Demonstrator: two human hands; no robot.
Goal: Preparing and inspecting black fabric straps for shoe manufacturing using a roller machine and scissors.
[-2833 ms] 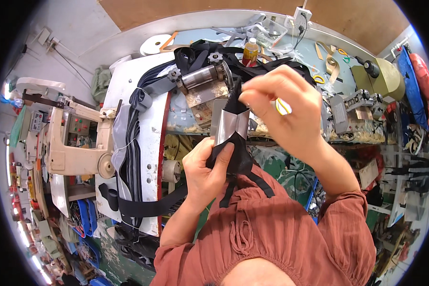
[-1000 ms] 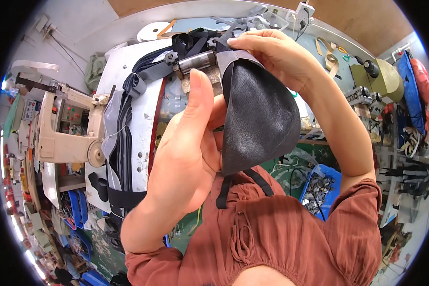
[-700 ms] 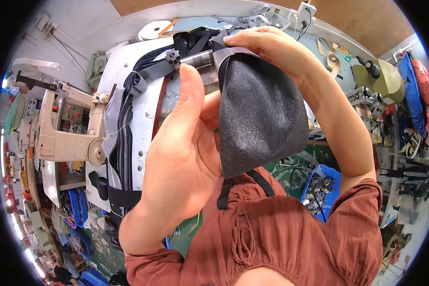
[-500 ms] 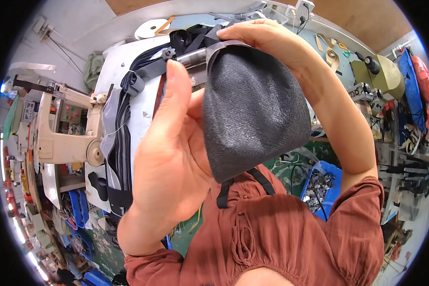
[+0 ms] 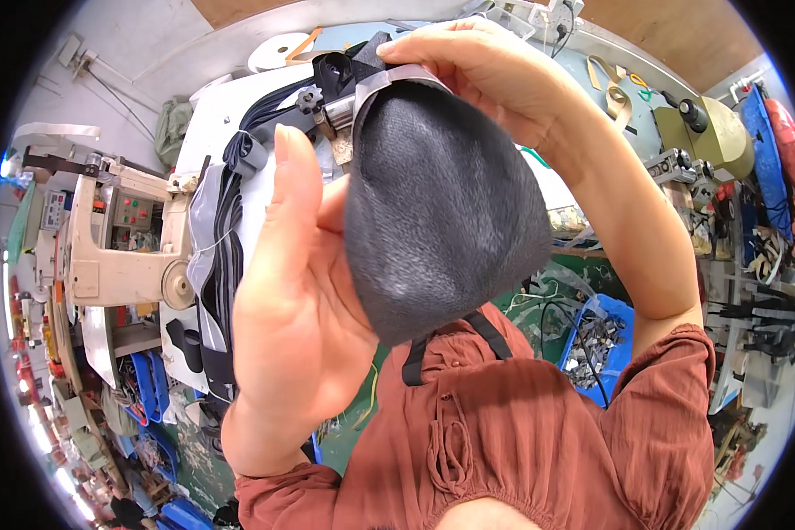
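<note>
A large black leather-like piece (image 5: pixel 450 203) hangs in front of me, curved like a pouch, with a grey band along its upper edge. My right hand (image 5: pixel 481 66) reaches over the top and grips that edge; its fingertips rest by a dark strip, and its other fingers go behind the piece. My left hand (image 5: pixel 296 309) cups the lower left side, palm turned up and thumb raised clear of the material. Its fingers are mostly hidden behind the piece. Just beyond, a metal cylinder with a star-shaped knob (image 5: pixel 309 99) shows near the grey band.
A cream sewing machine (image 5: pixel 119 265) stands at the left beside bundled black strips (image 5: pixel 225 291) on a white table. Rolls of webbing and tape lie at the back. An olive-green machine (image 5: pixel 711 137) is at the right. A blue bin (image 5: pixel 623 340) of small parts sits on the green floor.
Both hands have shifted left with the black piece, which has turned slightly. The left thumb has moved left and down, and more of the table shows beneath the right arm.
</note>
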